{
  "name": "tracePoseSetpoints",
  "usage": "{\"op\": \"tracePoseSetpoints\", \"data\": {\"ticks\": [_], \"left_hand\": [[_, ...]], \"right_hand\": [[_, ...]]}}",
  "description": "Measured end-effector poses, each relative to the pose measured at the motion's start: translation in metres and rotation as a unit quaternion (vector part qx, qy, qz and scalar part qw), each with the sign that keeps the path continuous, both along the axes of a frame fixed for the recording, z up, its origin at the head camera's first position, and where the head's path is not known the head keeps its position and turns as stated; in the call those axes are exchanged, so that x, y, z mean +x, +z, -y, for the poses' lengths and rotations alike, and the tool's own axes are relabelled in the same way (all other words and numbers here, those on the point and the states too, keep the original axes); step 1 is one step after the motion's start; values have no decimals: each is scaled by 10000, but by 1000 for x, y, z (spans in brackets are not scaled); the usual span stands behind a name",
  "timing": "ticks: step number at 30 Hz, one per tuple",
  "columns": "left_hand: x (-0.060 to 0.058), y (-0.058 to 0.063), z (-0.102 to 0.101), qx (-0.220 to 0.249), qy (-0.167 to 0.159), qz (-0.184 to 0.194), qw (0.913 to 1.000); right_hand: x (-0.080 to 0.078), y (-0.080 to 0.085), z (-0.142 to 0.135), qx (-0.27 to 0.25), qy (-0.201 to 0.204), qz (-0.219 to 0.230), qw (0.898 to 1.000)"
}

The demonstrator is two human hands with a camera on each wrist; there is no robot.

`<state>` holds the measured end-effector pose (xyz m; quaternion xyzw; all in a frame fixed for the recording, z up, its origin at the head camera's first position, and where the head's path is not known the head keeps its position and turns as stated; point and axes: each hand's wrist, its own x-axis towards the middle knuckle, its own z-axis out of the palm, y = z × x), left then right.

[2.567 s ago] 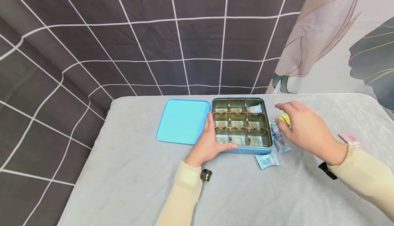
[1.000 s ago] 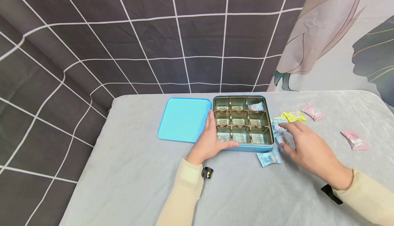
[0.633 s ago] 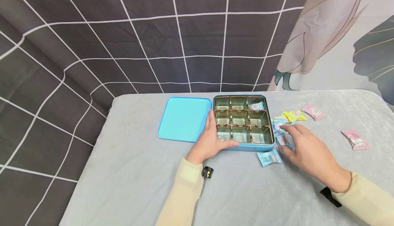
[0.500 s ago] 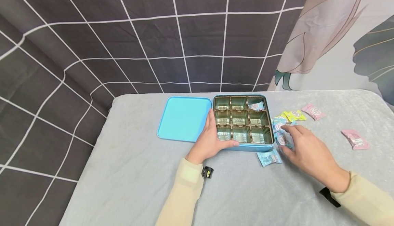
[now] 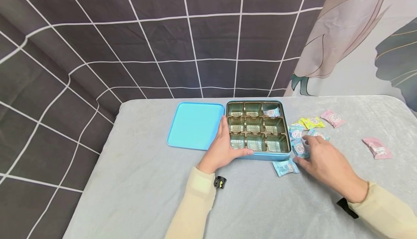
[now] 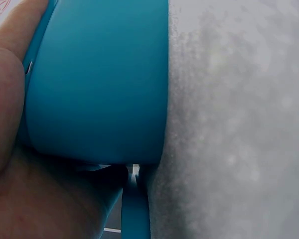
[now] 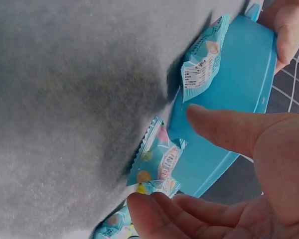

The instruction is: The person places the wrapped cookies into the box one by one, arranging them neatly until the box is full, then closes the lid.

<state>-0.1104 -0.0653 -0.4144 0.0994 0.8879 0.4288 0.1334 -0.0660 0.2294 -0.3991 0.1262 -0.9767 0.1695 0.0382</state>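
My left hand holds the near left corner of a blue tin, fingers along its left side and thumb along its front rim. Inside is a gold tray with several compartments; a blue-wrapped candy lies in the far right one. My right hand hovers beside the tin's right side, thumb and fingers apart. Between and around its fingertips are blue wrapped candies, and it pinches none. Another blue candy lies at the tin's near right corner, close to the right thumb.
The tin's blue lid lies flat left of the tin. Yellow candies lie to the right of the tin, with a pink candy behind and another pink candy farther right. Grey cloth covers the table; a checked curtain hangs behind.
My right hand has come down from above the candies to beside them. Lately its fingertips drew back slightly, uncovering another blue candy. The left hand stays on the tin.
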Motion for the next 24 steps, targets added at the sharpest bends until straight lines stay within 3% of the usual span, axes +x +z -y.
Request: {"op": "tracePoseSetpoints", "data": {"ticks": [10,24], "left_hand": [[-1,-2,0,5,17,44,10000],[-1,-3,0,25,28,56,10000]], "right_hand": [[-4,-2,3,41,22,294,9996],[-10,-7,4,30,41,193,9998]]}}
